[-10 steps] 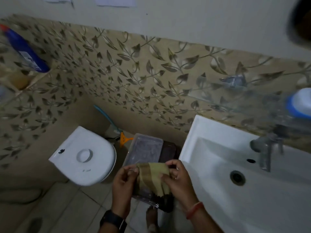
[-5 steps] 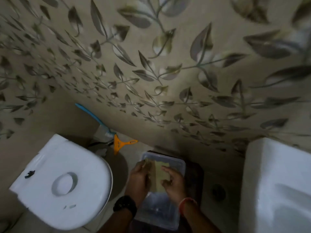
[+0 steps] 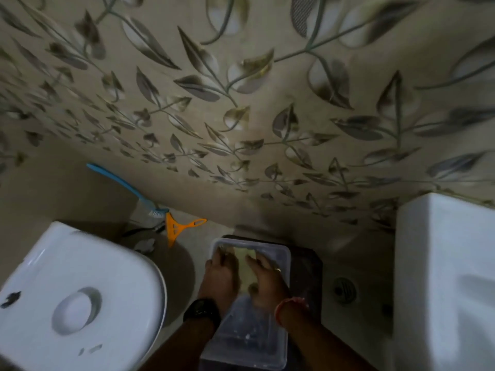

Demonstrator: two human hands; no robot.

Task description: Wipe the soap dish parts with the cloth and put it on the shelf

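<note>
Wiping under way: my left hand (image 3: 221, 274) and right hand (image 3: 263, 277) press flat on the yellow cloth (image 3: 245, 259) inside the clear tray (image 3: 278, 253); shelving not yet done.

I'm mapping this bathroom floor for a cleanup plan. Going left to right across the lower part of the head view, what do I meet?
Toilet lid → orange squeegee → clear tub with both hands and the cloth in it → floor drain → sink.
</note>
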